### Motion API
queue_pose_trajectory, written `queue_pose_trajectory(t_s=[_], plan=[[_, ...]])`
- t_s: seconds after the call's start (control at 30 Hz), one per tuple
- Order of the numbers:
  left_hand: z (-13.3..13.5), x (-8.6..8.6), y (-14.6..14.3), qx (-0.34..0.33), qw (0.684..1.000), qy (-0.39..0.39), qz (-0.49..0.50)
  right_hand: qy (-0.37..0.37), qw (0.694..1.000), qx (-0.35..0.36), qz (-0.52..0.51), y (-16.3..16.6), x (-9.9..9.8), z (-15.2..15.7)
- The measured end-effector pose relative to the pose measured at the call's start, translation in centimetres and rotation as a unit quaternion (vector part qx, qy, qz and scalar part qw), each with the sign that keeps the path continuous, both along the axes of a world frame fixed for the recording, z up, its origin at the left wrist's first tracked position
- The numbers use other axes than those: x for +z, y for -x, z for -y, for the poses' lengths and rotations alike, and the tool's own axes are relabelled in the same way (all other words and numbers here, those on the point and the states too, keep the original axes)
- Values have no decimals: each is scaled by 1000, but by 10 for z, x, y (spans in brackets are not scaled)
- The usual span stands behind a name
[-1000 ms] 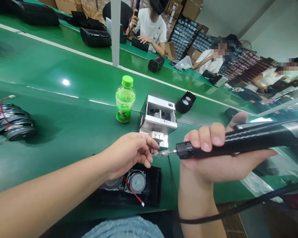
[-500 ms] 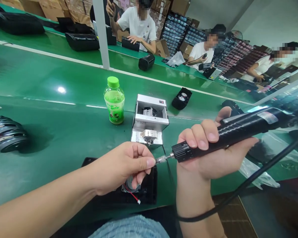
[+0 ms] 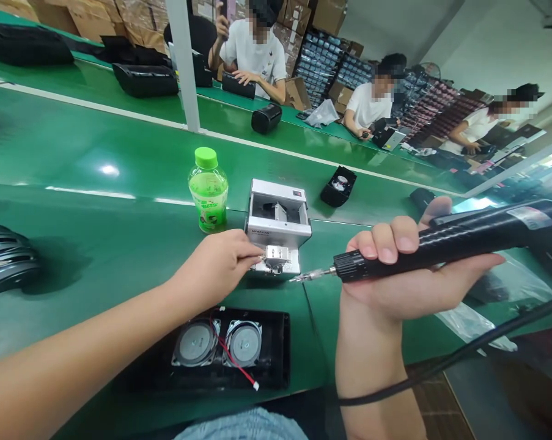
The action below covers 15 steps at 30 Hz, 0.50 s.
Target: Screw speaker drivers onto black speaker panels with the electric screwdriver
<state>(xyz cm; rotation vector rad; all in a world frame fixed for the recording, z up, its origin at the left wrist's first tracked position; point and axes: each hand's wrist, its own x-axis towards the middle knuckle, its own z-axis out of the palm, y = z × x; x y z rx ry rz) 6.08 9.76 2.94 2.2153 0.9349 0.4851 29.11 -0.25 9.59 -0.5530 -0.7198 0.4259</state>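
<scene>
My right hand [image 3: 395,275] is wrapped round a black electric screwdriver [image 3: 454,241], its bit pointing left. The bit's tip is apart from my left hand [image 3: 230,260]. Thumb and forefinger of my left hand are pinched together at the metal front block of a silver screw feeder [image 3: 280,229]; whatever lies between the fingertips is too small to make out. Below my left hand lies a black speaker housing [image 3: 276,354] with two round speakers [image 3: 244,343] set in it. A red wire [image 3: 236,360] with a white plug runs across them.
Left of the feeder stands a green-capped bottle [image 3: 208,192]. Stacked speakers [image 3: 5,260] lie at the far left. A small black case [image 3: 338,186] sits behind the feeder. Clear plastic bags [image 3: 472,324] lie at right, near the screwdriver's cable [image 3: 441,360]. Several people work across the bench.
My left hand has moved from the screwdriver's tip up and left to the feeder's front, uncovering the two speakers. The screwdriver has shifted slightly right and up.
</scene>
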Motion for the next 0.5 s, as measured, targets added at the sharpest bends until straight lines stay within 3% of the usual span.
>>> queue_pose_trajectory(t_s=[0.23, 0.5], plan=[[8, -6, 1, -65, 980, -160, -97, 11, 999, -1, 32, 6, -7, -4], [7, 1, 5, -79, 968, -206, -124, 14, 998, -9, 66, 11, -9, -7]])
